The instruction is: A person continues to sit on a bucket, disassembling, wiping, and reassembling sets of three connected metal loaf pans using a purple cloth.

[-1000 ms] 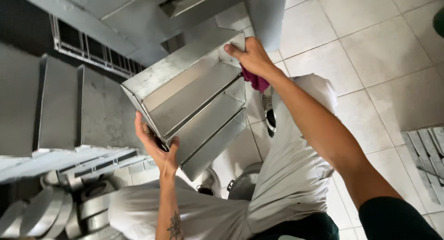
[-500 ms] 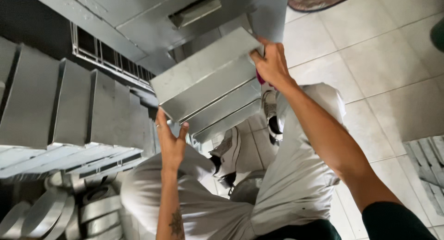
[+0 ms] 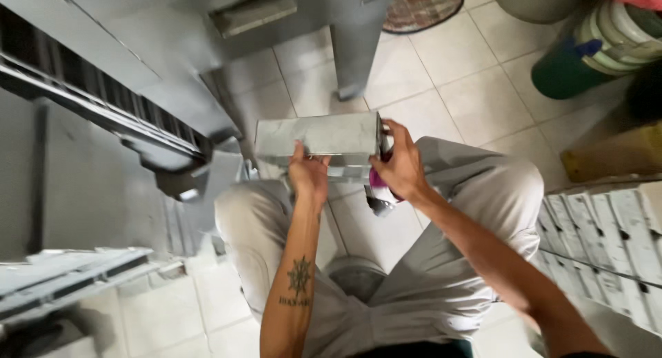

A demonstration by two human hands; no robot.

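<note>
We grip the grey metal box (image 3: pixel 318 139) at lap height, left hand (image 3: pixel 308 175) underneath, right hand (image 3: pixel 400 168) clutching a pink rag (image 3: pixel 378 179); wiping looks next.

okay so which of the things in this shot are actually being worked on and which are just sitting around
In hand:
- grey metal piece, gripped by the left hand and the right hand
- pink cloth, tucked under the right hand

Lying about:
- green cylinder, on the tiled floor
- round mat
- grey metal stacks, at left
- white slatted panel
</note>
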